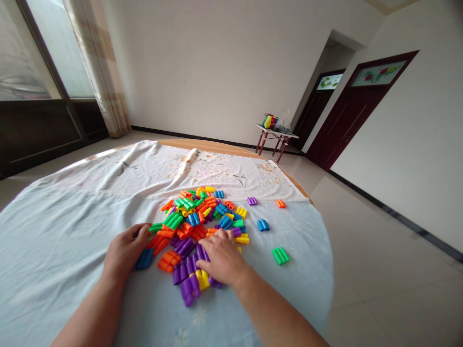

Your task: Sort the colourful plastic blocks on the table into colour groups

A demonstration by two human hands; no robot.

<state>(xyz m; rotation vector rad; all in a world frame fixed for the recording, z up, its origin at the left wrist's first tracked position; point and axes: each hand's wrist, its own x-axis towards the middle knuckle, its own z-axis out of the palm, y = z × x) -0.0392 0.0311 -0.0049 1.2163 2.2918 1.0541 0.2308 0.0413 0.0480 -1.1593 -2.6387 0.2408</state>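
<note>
A heap of plastic building blocks, each like several short tubes joined side by side, lies on the cloth-covered table. At its left edge my left hand (127, 249) has curled fingers, with the tips closed at the end of a green block (156, 227). A blue block (144, 259) lies just beside that hand. My right hand (224, 256) rests palm down over the heap's near right side, fingers spread and touching blocks. Purple blocks (184, 269) lie to its left, with a yellow block (202, 279) among them. An orange block (169, 260) lies between the hands.
Right of the heap lie a loose green block (280, 255), a blue block (263, 225), a purple block (252, 201) and an orange block (280, 204). The round table's cloth (72, 231) has folds. A small side table (277, 131) with bags stands by the far wall.
</note>
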